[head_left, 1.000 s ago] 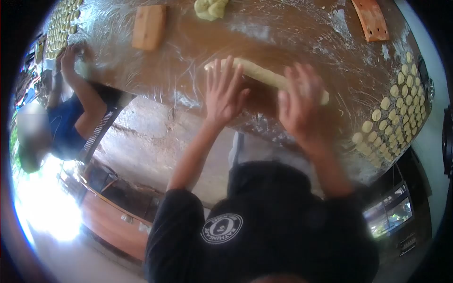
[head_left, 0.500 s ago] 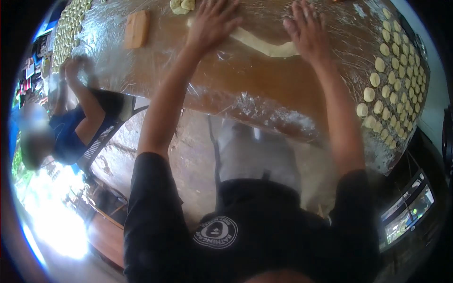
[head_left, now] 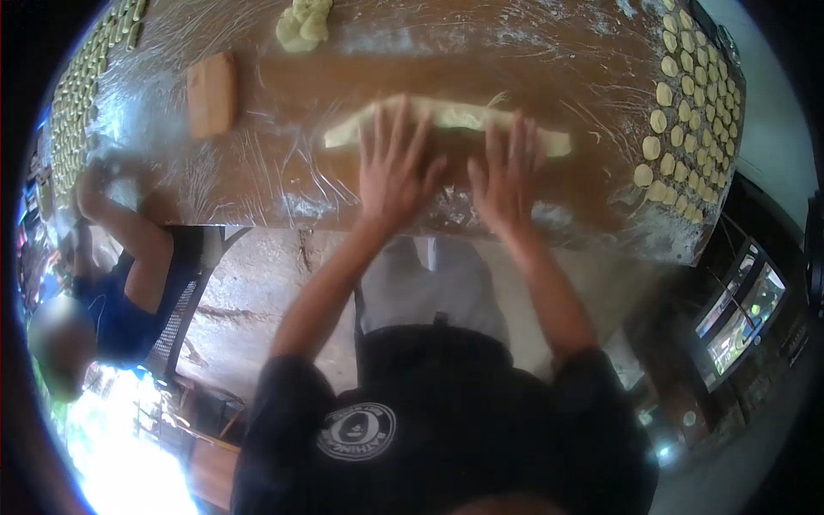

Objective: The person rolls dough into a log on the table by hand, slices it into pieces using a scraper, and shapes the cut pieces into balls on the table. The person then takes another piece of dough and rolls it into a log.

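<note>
A long pale dough roll (head_left: 459, 114) lies crosswise on the floured wooden table (head_left: 343, 77), bowed slightly away from me. My left hand (head_left: 396, 176) is flat, fingers spread, with its fingertips on the left half of the roll. Further right, my right hand (head_left: 505, 176) rests its outstretched fingers on the roll's right half. Both ends of the dough stick out beyond my hands. Neither hand grips it; parts of the roll are hidden under my fingers.
A wooden block (head_left: 212, 94) sits left of the roll, and a lump of dough (head_left: 304, 24) lies beyond it. Many small dough rounds (head_left: 684, 112) cover the table's right end, more dough pieces (head_left: 79, 112) the left. A person in a blue shirt (head_left: 129, 322) works at the left edge.
Both hands have come back toward me and closer together, and the dough roll now lies nearer the table's front edge. The camera view has shifted too.
</note>
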`<state>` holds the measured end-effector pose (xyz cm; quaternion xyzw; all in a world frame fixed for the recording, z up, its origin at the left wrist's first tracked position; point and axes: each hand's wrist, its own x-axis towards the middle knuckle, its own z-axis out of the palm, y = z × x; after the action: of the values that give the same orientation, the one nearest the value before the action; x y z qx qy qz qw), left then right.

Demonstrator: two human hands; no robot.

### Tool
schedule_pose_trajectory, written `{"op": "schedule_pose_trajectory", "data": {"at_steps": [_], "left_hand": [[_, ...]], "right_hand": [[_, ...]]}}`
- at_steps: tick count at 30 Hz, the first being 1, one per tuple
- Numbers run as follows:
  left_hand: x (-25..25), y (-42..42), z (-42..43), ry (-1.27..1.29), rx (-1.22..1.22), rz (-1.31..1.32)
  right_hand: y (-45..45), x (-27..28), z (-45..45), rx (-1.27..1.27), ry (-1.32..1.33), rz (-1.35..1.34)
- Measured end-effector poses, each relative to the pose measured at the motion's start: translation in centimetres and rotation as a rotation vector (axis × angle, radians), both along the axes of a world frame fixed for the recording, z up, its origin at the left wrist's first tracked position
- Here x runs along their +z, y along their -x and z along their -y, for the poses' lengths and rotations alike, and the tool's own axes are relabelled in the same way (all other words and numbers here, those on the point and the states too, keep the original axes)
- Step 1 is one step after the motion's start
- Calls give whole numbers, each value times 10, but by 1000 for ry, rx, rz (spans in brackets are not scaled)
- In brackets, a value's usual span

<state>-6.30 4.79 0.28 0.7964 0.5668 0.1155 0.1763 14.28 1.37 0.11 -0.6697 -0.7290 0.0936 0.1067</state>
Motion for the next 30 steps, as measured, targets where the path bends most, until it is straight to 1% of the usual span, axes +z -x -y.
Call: {"op": "schedule_pose_trajectory", "data": {"at_steps": [3, 5, 6, 7, 9, 10, 12, 14, 16, 18, 21, 22, 25, 27, 28, 30], "left_hand": [[-4, -6, -90, -203, -42, -133], [-6, -12, -156, -277, -12, -132], [-7, -13, -175, -312, 3, -132], [-8, -14, -184, -354, -2, -119], [-3, -17, -199, -438, -18, -88], [-7, -13, -195, -355, -98, -29], [-27, 5, -157, -169, -250, 77], [-2, 24, -99, -38, -324, -3], [27, 50, -36, 153, -393, -70], [29, 80, 29, 287, -381, 118], [59, 83, 54, 417, -342, 74], [53, 77, 39, 375, -289, 157], [45, 37, -58, 80, -217, 87], [34, 12, -116, -57, -201, 76], [26, 2, -133, -115, -214, 88], [18, -26, -140, -103, -243, 93]], "right_hand": [[-13, -8, -106, -32, -110, 158], [-29, -10, -167, -73, -160, 239], [-37, -7, -191, -84, -179, 261], [-45, -6, -206, -99, -201, 283], [-52, -16, -203, -18, -131, 213], [-54, -22, -202, 27, -103, 177], [-43, -11, -154, 153, -30, 258], [-35, 19, -86, 229, 153, 220], [-34, 38, -5, 218, 97, 85], [-38, 48, 65, 195, 242, -39], [-50, 51, 104, 169, 231, -157], [-53, 52, 86, 166, 153, -159], [-76, 47, -39, 162, -55, -115], [-82, 29, -123, 185, -218, -103], [-78, 30, -151, 221, -196, -46], [-82, 19, -177, 267, -160, 47]]}}
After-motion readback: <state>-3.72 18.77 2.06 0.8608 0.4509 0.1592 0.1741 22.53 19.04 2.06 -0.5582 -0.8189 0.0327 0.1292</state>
